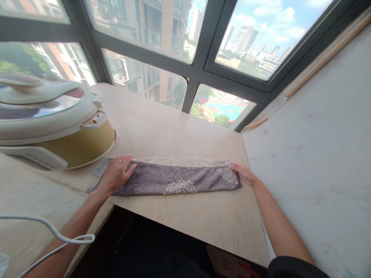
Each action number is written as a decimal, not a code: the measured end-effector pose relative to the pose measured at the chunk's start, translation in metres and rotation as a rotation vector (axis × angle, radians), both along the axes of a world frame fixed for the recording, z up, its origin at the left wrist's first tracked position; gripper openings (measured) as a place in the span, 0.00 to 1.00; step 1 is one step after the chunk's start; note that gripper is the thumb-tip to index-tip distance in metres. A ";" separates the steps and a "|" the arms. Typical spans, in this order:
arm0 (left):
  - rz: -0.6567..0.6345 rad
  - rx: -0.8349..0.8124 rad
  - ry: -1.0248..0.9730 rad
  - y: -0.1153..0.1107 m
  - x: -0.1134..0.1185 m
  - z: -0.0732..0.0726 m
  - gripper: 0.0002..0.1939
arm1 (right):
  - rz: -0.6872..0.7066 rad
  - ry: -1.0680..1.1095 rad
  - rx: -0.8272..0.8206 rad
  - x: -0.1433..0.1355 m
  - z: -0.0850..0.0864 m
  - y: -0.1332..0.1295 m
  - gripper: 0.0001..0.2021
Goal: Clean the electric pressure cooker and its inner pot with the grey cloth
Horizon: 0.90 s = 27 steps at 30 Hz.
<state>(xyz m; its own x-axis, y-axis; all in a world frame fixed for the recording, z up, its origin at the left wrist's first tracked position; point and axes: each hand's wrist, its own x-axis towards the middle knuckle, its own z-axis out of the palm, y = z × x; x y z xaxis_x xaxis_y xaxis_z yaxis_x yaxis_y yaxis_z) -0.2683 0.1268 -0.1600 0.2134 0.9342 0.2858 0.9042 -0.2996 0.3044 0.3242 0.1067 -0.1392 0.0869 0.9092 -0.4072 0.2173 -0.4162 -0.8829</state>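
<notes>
A grey-brown towel [162, 178] with cream ornamental patterns lies folded into a long strip on the pale tabletop. Its lighter underside shows along the far edge. Over the left end rests my left hand [119, 173], with a ring on one finger, its fingers stretched out and the thumb apart. My right hand [242, 173] pinches the far right corner of the towel between thumb and fingers. The remaining fingers of that hand are partly hidden.
A white and gold electric cooker [78, 148] stands at the left, near the towel's left end. A white cable [49, 224] crosses above my left forearm. Dark-framed windows [193, 73] border the far side, and a floral wall [313, 154] the right. Below the tabletop is a cardboard box [220, 259].
</notes>
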 end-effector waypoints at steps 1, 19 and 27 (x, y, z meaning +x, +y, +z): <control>-0.051 -0.037 0.011 0.004 0.004 -0.002 0.25 | 0.015 0.001 -0.012 0.002 0.003 -0.002 0.20; 0.015 -0.047 -0.002 0.006 0.003 -0.001 0.15 | -0.137 -0.517 0.144 0.008 -0.022 0.055 0.10; 0.093 -0.030 -0.137 0.007 0.005 0.004 0.11 | -0.096 -0.810 0.099 0.007 -0.020 0.072 0.12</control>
<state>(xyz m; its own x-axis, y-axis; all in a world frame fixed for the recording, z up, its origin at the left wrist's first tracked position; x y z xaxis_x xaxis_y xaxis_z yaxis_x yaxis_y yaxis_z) -0.2636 0.1342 -0.1564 0.0864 0.9566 0.2782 0.8769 -0.2055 0.4345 0.3314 0.1791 -0.1594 0.3991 0.9111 -0.1033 0.7704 -0.3943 -0.5010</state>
